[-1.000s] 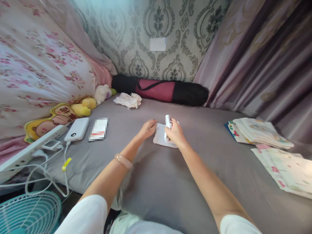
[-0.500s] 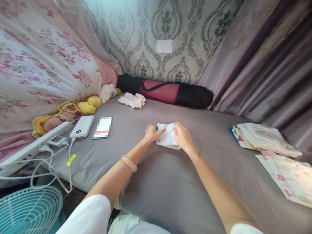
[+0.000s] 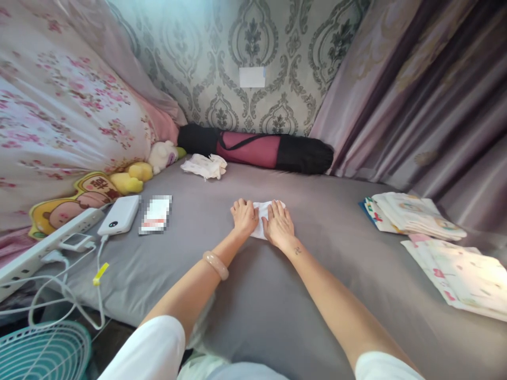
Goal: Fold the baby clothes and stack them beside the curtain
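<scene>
A small folded white cloth (image 3: pixel 260 230) lies on the grey bedsheet, partly covered by both hands. My right hand (image 3: pixel 279 221) rests flat on its right part with the fingers stretched out. At the cloth's left edge is my left hand (image 3: pixel 244 217), palm down, fingers spread and slightly bent. The cloth's outer edges are hidden under the fingers.
Folded printed cloths (image 3: pixel 420 214) and another printed cloth (image 3: pixel 463 274) lie at right. A crumpled white cloth (image 3: pixel 204 166) sits near the long black-and-maroon bag (image 3: pixel 253 150). At left are a power bank (image 3: pixel 121 214), power strip (image 3: pixel 51 240), cables and fan (image 3: pixel 47 351).
Both hands have gone from gripping the cloth's edges to lying palm down on it, and the cloth looks flatter. The view has shifted, so surroundings appear farther left.
</scene>
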Available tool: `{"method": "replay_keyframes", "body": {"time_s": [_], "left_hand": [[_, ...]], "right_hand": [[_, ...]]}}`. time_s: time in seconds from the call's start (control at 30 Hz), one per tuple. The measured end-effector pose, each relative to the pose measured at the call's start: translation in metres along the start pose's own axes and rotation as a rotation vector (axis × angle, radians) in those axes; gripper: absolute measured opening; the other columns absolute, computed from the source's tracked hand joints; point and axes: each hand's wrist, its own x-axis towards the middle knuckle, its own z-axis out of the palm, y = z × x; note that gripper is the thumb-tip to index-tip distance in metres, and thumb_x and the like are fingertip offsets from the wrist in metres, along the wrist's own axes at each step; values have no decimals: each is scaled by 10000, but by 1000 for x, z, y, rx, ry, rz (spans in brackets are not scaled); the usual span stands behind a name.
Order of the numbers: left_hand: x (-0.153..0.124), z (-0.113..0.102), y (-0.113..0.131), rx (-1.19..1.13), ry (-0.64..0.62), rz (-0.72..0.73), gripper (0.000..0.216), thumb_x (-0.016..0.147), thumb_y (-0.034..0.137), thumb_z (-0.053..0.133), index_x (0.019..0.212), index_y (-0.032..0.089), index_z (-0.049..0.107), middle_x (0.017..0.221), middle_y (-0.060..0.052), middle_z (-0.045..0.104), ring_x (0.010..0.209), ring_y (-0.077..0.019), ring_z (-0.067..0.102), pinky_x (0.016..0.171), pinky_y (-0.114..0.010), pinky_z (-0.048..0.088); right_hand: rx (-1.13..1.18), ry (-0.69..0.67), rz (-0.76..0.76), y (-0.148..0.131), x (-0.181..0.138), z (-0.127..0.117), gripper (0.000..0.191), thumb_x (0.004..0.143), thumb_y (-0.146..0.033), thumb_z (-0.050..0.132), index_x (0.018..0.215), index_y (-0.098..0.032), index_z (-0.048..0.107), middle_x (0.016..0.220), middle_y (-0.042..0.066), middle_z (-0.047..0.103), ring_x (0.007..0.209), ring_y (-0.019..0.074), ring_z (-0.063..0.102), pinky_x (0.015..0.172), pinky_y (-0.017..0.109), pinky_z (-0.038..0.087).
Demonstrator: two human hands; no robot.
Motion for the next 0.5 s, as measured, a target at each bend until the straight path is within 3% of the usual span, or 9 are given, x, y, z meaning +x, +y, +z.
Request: {"method": "replay_keyframes", "body": {"time_s": [0.1, 0.27, 0.43, 0.5], "left_hand": [[-1, -4, -1, 10, 25, 35, 259, 950, 300, 358, 1020, 191, 581, 1093, -144, 582, 1063, -306, 503, 862, -423, 372], [0, 1, -12, -34, -66, 31, 287, 974, 298, 295, 1070, 173, 534, 1030, -141, 654, 1025, -292, 564, 892, -435, 362], [10, -6, -13, -115, -201, -62, 251, 946, 317, 381, 1096, 163, 512, 1113, -136, 642, 1067, -289, 572, 881, -419, 398], [9, -18, -7, -77, -173, -30, 241, 924, 309, 426, 1102, 172, 516, 1148, -143, 615, 1104, -297, 548, 882, -411, 408]], "right_hand": [[18, 0, 9, 0, -1, -2, 604, 974, -342, 288, 1464, 9, 332, 1559, 189, 246, 1456, 301, 163, 1168, 457, 138], [43, -11, 20, -2, -1, -3, 599, 973, -346, 300, 1466, -8, 333, 1556, 190, 258, 1455, 301, 171, 1167, 456, 136], [67, -14, 11, -2, -1, -2, 578, 964, -337, 349, 1449, -25, 372, 1541, 197, 295, 1447, 302, 191, 1162, 471, 141], [100, -39, -4, 4, 4, -5, 562, 951, -352, 401, 1421, -46, 427, 1524, 198, 332, 1437, 311, 216, 1155, 484, 164]]}}
